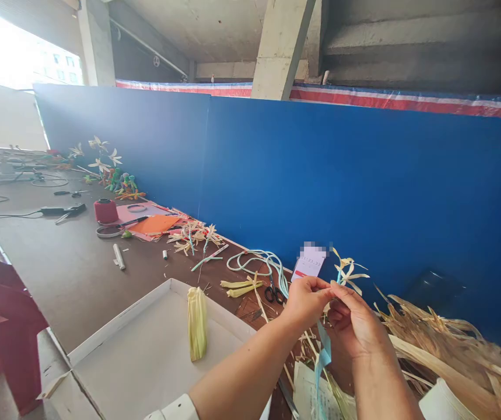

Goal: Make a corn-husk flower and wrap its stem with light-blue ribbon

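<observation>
Close together at the lower right, my left hand [307, 303] and my right hand [355, 318] meet with their fingertips pinched. Just above them rises a corn-husk flower [350, 273] with pale, narrow petals and a light-blue wrapped stem, which runs down behind the fingers of my right hand. A light-blue strip [322, 353] hangs below the fingers, its upper end at my left hand. My fingers hide the exact spot where strip and stem meet. Behind my left hand lie black scissors [274, 293] and a phone [307, 263] leaning by the blue panel.
A shallow white tray [123, 319] holds a folded husk bundle [196, 324]. Dry husks [447, 344] pile up at the right. Pale-green cord [254, 259], husk flowers [193, 236], orange paper [151, 225] and a red spool [105, 211] lie along the blue panel [364, 186].
</observation>
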A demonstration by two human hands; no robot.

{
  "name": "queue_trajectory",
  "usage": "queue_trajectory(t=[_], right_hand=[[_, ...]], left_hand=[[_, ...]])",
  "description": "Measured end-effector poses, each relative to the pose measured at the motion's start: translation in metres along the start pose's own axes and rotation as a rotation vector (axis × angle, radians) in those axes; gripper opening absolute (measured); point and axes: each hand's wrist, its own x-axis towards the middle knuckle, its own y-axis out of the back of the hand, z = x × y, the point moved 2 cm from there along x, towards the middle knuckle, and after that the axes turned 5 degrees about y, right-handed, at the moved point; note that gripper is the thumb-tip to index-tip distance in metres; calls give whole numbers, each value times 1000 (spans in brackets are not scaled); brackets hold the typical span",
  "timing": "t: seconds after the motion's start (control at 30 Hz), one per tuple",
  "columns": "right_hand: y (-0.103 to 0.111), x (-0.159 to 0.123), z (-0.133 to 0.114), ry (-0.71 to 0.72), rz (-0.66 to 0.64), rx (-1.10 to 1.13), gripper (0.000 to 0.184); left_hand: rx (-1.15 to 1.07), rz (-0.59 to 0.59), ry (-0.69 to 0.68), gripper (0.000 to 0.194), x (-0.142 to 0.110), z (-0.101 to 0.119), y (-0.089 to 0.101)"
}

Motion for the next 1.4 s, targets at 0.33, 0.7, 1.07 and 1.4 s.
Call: queue_trajectory(t=[0.33, 0.7, 1.07, 1.4], right_hand=[[22, 29, 18, -46, 11, 6, 31], [21, 28, 21, 17, 54, -102, 33], [21, 27, 23, 74, 42, -168, 35], [16, 23, 27, 51, -1, -134, 34]], left_hand=[[-154, -200, 125, 30, 34, -36, 4], [-203, -260, 193, 37, 35, -35, 16], [-221, -241, 203, 33, 34, -35, 16], [-343, -208, 262, 43, 33, -37, 12]])
